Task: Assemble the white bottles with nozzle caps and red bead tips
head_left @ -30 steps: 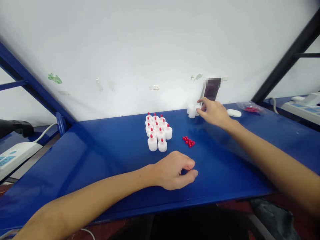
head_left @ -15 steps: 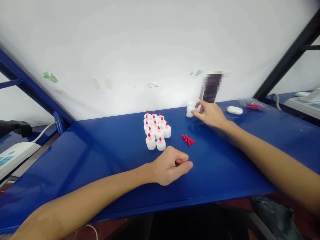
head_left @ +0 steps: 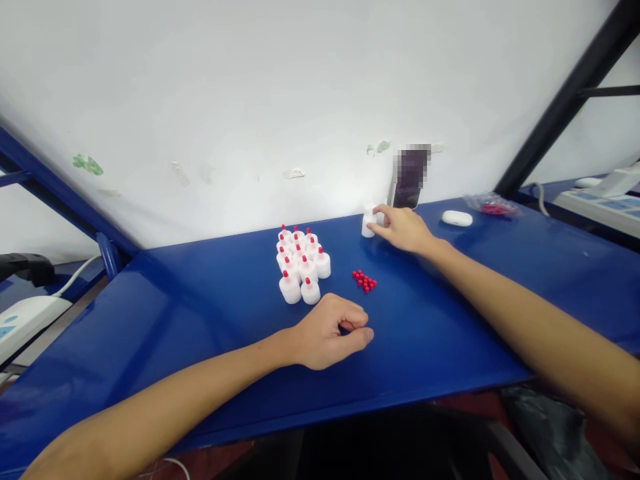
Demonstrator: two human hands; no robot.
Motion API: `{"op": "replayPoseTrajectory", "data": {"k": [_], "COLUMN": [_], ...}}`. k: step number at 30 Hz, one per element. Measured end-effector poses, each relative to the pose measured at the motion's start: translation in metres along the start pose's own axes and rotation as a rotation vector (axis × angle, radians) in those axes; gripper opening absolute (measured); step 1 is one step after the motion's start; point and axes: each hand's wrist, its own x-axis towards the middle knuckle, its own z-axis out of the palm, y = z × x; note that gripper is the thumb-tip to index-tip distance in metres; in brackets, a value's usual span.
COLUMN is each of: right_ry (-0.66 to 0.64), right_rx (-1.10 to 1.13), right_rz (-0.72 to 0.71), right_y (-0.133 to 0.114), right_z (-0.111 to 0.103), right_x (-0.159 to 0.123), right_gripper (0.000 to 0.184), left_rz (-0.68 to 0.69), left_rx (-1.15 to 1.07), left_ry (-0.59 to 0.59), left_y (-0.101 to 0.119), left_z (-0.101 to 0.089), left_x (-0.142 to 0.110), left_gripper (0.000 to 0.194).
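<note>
At the back of the blue table, my right hand (head_left: pixel 403 230) has its thumb and index finger bent around a small white bottle (head_left: pixel 369 225). Its fingers partly hide another white bottle there. My left hand (head_left: pixel 333 332) rests near the front edge, loosely curled, with nothing visible in it. Beyond it stands a cluster of several upright white bottles (head_left: pixel 311 291) with red tips. A little pile of red caps (head_left: pixel 365 281) lies between my hands, to the right of the cluster.
A dark phone (head_left: pixel 407 193) leans on the wall behind my right hand. Further right lie a white oval case (head_left: pixel 457 218) and a clear bag (head_left: pixel 493 205) with red pieces. Power strips (head_left: pixel 30 310) sit beyond the table's left end and right side.
My right hand has shifted left along the white bottles and its thumb and finger have closed in around one. My left hand stays curled. The whole view has turned slightly.
</note>
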Motion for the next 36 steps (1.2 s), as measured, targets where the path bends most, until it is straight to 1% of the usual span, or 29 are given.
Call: {"op": "replayPoseTrajectory", "data": {"k": [2,4,8,10,13,15,17,19,21,23,24,26,27,29,31,34,36], "right_ry": [0.01,0.057,0.219,0.247,0.228,0.206,0.135,0.029,-0.035,-0.036,-0.029,-0.018,-0.015,-0.016,-0.02,-0.025,-0.023], "right_rx": [0.021,0.082,0.235,0.288,0.33,0.357,0.385,0.393,0.373,0.353,0.349,0.353,0.357,0.358,0.356,0.364,0.372], "right_rz": [-0.036,-0.091,-0.281,-0.361,-0.421,-0.418,-0.39,-0.371,-0.386,-0.411,-0.417,-0.407,-0.394,-0.373,-0.369,-0.38,-0.382], "right_y": [0.0,-0.001,-0.01,-0.017,-0.028,-0.033,-0.039,-0.045,-0.05,-0.055,-0.056,-0.056,-0.056,-0.054,-0.053,-0.053,-0.055], "right_z": [0.001,0.0,-0.005,-0.01,-0.016,-0.018,-0.018,-0.019,-0.02,-0.022,-0.022,-0.022,-0.022,-0.02,-0.018,-0.016,-0.015], "right_x": [0.0,-0.001,-0.01,-0.016,-0.025,-0.03,-0.036,-0.041,-0.045,-0.047,-0.048,-0.048,-0.047,-0.047,-0.047,-0.048,-0.048], "right_gripper": [0.036,0.033,0.027,0.025,0.026,0.027,0.027,0.031,0.035,0.034,0.031,0.028,0.028,0.028,0.026,0.025,0.026], "left_rz": [0.003,0.003,-0.039,-0.078,-0.13,-0.149,-0.146,-0.106,-0.019,0.063,0.084,0.076,0.055,0.014,-0.021,-0.074,-0.104], "left_rx": [0.029,0.041,-0.007,-0.039,-0.074,-0.087,-0.083,-0.058,0.018,0.168,0.266,0.456,0.533,0.639,0.702,0.758,0.767], "left_ry": [0.008,0.03,0.072,0.076,0.068,0.067,0.065,0.063,0.048,0.032,0.029,0.051,0.075,0.116,0.129,0.106,0.089], "left_y": [0.0,-0.001,-0.001,-0.001,-0.001,-0.001,-0.001,-0.002,-0.001,-0.001,-0.001,-0.001,-0.001,-0.002,-0.003,-0.003,-0.002], "left_z": [0.0,0.0,-0.001,0.0,0.0,0.0,-0.001,-0.001,-0.001,0.002,0.004,0.008,0.01,0.014,0.015,0.016,0.016], "left_x": [0.001,0.0,-0.002,-0.003,-0.004,-0.004,-0.004,-0.004,-0.004,-0.004,-0.004,-0.005,-0.005,-0.006,-0.006,-0.005,-0.004], "left_gripper": [0.046,0.045,0.045,0.046,0.046,0.046,0.047,0.047,0.046,0.038,0.031,0.014,0.008,0.016,0.027,0.038,0.041]}}
